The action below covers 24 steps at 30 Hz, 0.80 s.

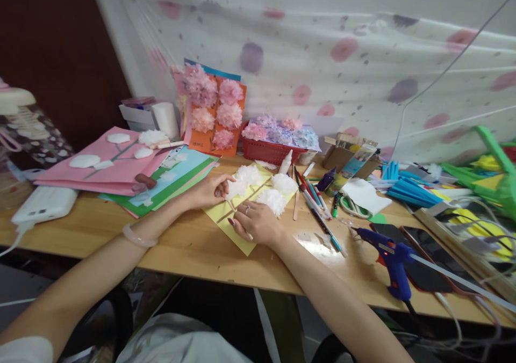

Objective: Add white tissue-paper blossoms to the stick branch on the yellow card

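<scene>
A yellow sheet of paper lies at an angle on the table, with brown branch lines and several fluffy white paper flowers on it. My left hand is at the sheet's left edge, fingertips pinched on the rim of the left white paper flower. Resting on the lower middle of the sheet, my right hand has its thumb apart from its fingers and appears to hold nothing. Its fingertips lie close to the branch lines, just below the flowers.
At right lie a blue hot glue gun and phones. Pens and a white glue bottle sit beyond the sheet. Pink card is stacked at left; a red basket stands behind.
</scene>
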### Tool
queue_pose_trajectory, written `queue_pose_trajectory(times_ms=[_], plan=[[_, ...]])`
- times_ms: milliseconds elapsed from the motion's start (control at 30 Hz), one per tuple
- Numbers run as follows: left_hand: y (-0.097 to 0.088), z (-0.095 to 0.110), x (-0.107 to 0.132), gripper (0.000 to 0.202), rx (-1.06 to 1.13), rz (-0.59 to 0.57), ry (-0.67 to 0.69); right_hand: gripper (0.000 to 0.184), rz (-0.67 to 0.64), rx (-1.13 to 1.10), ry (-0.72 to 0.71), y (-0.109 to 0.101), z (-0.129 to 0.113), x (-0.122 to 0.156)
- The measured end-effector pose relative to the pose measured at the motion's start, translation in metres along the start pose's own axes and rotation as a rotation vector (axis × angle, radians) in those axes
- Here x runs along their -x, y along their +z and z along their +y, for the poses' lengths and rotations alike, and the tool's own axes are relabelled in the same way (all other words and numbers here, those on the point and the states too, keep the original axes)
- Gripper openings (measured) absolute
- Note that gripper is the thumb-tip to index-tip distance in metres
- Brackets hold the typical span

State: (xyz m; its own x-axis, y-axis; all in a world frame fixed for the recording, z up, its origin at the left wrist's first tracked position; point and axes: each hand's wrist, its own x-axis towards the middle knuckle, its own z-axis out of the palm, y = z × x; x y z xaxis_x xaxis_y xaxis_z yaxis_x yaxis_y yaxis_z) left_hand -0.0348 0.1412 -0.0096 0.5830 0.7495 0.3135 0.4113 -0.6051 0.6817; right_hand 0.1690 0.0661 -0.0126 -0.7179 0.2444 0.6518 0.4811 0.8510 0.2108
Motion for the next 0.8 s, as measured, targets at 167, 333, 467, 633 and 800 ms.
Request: queue_pose_trajectory(times_ms=[167,333,467,633,800], plan=[[-0.004,0.003,0.0,0.049,-0.021,-0.002,-0.038,0.035,0.103,-0.092,-0.023,-0.006,-0.006,-0.002],[-0.021,0.004,0.0,0.045,0.006,-0.044,-0.062,0.055,0.331,-0.35,0.305,-0.015,-0.007,0.005],[-0.047,-0.004,-0.002,0.031,-0.081,0.224,-0.103,0.063,0.486,-0.475,0.595,-0.013,0.001,0.011],[-0.078,-0.02,0.003,0.028,-0.313,0.691,-0.214,0.069,0.568,-0.583,0.835,-0.009,0.015,0.009],[-0.107,-0.031,0.012,0.026,-0.606,0.613,-0.477,0.067,0.657,-0.611,0.933,-0.009,0.024,0.009]])
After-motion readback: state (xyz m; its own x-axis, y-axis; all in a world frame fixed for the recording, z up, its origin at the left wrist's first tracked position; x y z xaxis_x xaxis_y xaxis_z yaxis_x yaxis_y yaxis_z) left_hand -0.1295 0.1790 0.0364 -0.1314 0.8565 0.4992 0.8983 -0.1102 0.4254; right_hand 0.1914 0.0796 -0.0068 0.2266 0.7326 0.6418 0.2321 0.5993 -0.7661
